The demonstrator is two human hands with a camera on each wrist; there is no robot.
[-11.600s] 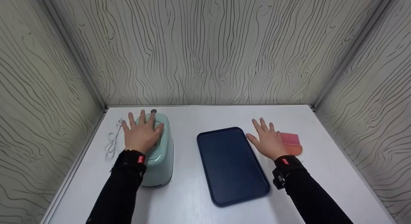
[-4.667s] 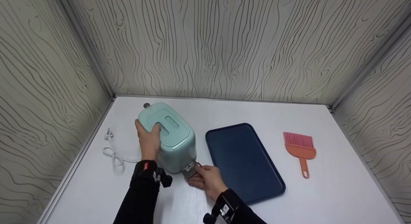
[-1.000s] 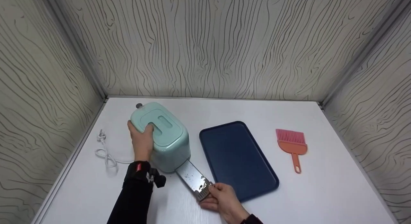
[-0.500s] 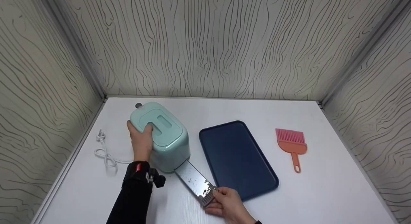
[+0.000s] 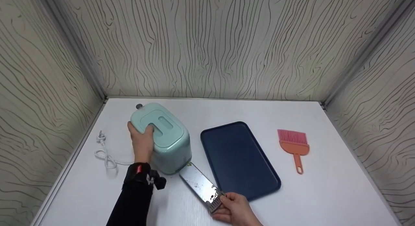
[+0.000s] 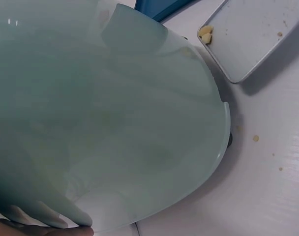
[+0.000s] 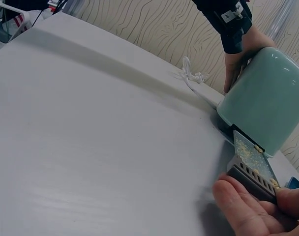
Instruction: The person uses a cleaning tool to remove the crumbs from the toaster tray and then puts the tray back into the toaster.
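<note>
A mint-green toaster (image 5: pixel 175 156) with a lid over its top stands at the left of the table. My left hand (image 5: pixel 142 143) holds it, thumb in a groove of the lid and fingers down the far-left side. A shallow metal crumb tray (image 5: pixel 196 182) lies just outside the toaster's base, its inner end close to the slot. My right hand (image 5: pixel 238 209) pinches the tray's grey ribbed end (image 7: pixel 253 179) between thumb and fingers. Crumbs cover the tray, with a larger yellowish bit (image 6: pixel 206 34) at its inner corner in the left wrist view.
A dark blue rectangular tray (image 5: pixel 240 161) lies right of the toaster, near my right hand. Farther right is an orange brush (image 5: pixel 295 148) with pink bristles. The white power cord (image 5: pixel 108 159) is looped at the left. A few crumbs (image 6: pixel 255 138) dot the table beside the toaster.
Over the last second my right hand has drawn the crumb tray toward me and rightward, out of the slot. Earlier it was partly inside. My left hand stays on the toaster.
</note>
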